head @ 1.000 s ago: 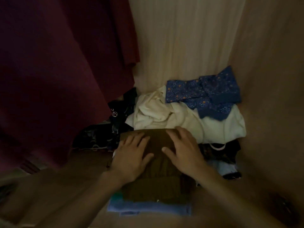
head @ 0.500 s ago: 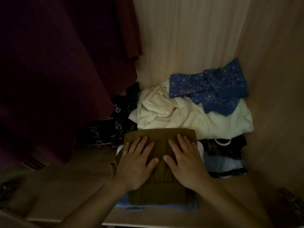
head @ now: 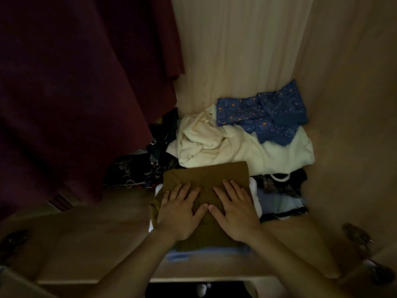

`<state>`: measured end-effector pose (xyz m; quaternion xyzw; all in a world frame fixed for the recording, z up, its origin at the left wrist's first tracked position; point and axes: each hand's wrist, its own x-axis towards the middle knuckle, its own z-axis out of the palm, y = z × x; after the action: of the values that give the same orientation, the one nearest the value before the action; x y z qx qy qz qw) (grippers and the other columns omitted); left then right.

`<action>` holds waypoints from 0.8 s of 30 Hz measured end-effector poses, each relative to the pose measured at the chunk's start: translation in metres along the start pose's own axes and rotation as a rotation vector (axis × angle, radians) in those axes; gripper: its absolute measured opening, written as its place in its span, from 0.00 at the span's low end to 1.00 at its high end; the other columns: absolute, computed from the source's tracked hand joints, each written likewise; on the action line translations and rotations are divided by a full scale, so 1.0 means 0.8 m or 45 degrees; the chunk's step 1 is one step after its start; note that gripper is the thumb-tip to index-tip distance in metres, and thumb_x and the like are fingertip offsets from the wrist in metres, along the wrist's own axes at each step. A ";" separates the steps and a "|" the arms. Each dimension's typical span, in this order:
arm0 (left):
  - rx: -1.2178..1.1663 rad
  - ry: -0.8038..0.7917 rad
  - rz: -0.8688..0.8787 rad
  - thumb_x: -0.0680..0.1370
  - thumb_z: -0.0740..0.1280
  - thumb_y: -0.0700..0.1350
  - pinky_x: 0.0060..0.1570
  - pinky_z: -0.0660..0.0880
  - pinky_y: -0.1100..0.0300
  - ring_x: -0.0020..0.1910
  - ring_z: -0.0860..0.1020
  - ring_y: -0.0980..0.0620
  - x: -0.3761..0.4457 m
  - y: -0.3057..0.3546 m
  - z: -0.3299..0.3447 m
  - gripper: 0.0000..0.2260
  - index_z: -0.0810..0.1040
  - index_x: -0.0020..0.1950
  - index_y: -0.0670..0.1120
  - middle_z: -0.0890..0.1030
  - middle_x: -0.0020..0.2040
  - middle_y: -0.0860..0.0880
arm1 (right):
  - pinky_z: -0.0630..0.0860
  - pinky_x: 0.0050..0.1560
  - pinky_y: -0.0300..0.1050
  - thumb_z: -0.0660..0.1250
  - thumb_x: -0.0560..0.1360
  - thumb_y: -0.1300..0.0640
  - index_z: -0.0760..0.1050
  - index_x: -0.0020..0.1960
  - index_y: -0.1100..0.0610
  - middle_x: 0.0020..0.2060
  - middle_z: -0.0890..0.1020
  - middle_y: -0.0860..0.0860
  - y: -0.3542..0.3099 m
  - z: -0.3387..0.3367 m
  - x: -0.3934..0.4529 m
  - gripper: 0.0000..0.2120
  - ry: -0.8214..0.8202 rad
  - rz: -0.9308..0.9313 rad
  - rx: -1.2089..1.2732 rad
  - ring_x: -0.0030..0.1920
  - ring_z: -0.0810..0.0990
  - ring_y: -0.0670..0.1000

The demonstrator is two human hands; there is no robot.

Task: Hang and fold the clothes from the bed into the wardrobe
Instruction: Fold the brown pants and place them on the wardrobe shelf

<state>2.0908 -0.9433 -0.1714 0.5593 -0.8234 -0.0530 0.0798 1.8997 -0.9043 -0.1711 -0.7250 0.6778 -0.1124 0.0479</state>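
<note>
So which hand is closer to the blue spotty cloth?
The right hand. It lies flat on the brown folded garment, below the blue spotty cloth; the left hand lies farther left.

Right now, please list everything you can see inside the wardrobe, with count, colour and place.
brown garment: 1, olive brown, folded, front of shelf, under both hands
blue garment: 1, light blue, beneath the brown one
cream garment: 1, cream, crumpled, behind the brown one
patterned garment: 1, dark blue with orange dots, on the cream one
dark clothes: several, black patterned, left of the pile
hanging garment: 1, maroon, upper left
shelf: 1, light wood
left hand: flat on brown garment
right hand: flat on brown garment
</note>
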 end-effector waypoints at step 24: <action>-0.265 0.133 0.736 0.79 0.43 0.66 0.64 0.66 0.48 0.66 0.67 0.45 -0.288 0.098 -0.060 0.30 0.68 0.72 0.52 0.70 0.67 0.47 | 0.62 0.70 0.55 0.43 0.76 0.30 0.60 0.76 0.44 0.74 0.61 0.49 -0.117 -0.119 -0.408 0.33 0.244 0.562 -0.154 0.73 0.61 0.52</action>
<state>2.1118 -0.7002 -0.1269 0.2927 -0.9333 -0.0833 0.1904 1.9505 -0.5650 -0.0902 -0.5469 0.8267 -0.1267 -0.0366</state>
